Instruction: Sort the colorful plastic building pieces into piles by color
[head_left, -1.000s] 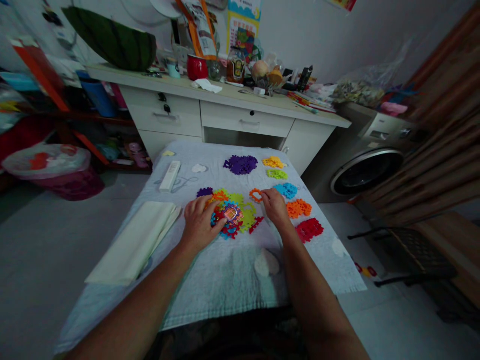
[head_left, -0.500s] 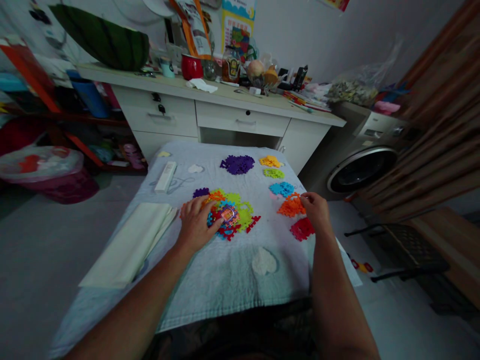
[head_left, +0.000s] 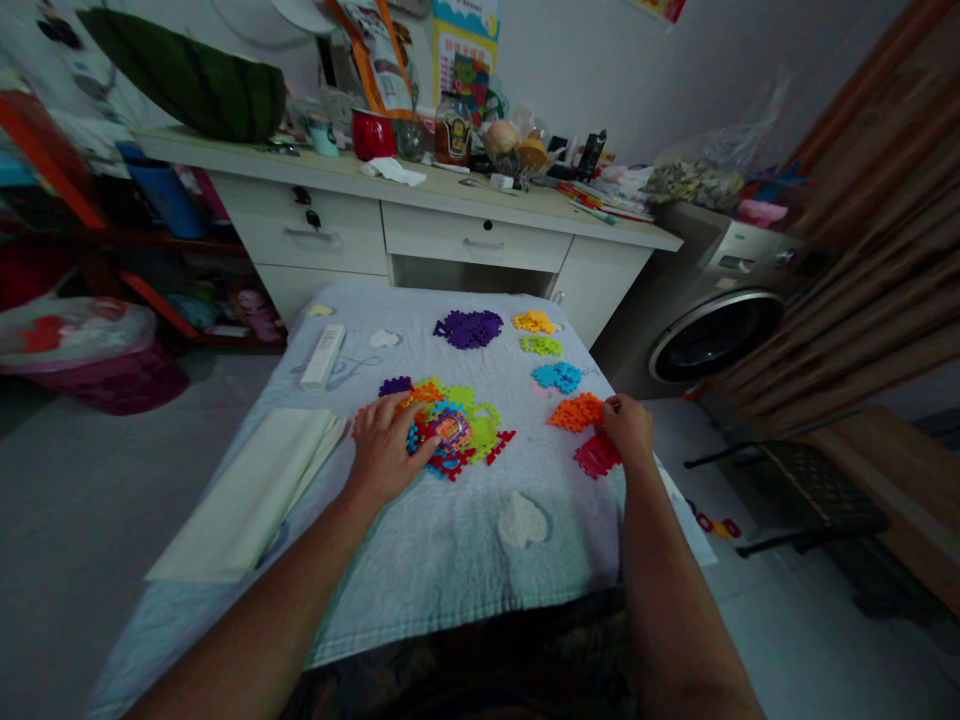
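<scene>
My left hand (head_left: 385,447) lies on the left side of a mixed heap of coloured plastic puzzle pieces (head_left: 459,430) in the middle of a pale towel (head_left: 450,540), fingers spread over it. My right hand (head_left: 628,428) rests at the towel's right edge, fingers curled, between the orange pile (head_left: 576,411) and the red pile (head_left: 596,455). Whether it holds a piece is hidden. Farther back lie sorted piles: purple (head_left: 469,328), yellow (head_left: 532,321), green (head_left: 541,346) and blue (head_left: 558,376).
A folded cream cloth (head_left: 251,490) and a white remote (head_left: 323,355) lie on the towel's left. Behind stands a cluttered white desk (head_left: 480,235), a washing machine (head_left: 712,320) to the right, a pink bin (head_left: 90,350) to the left.
My right hand has moved from the mixed heap out to the right, to the orange and red piles. The orange ring piece it was touching is gone from the heap's edge. My left hand stayed.
</scene>
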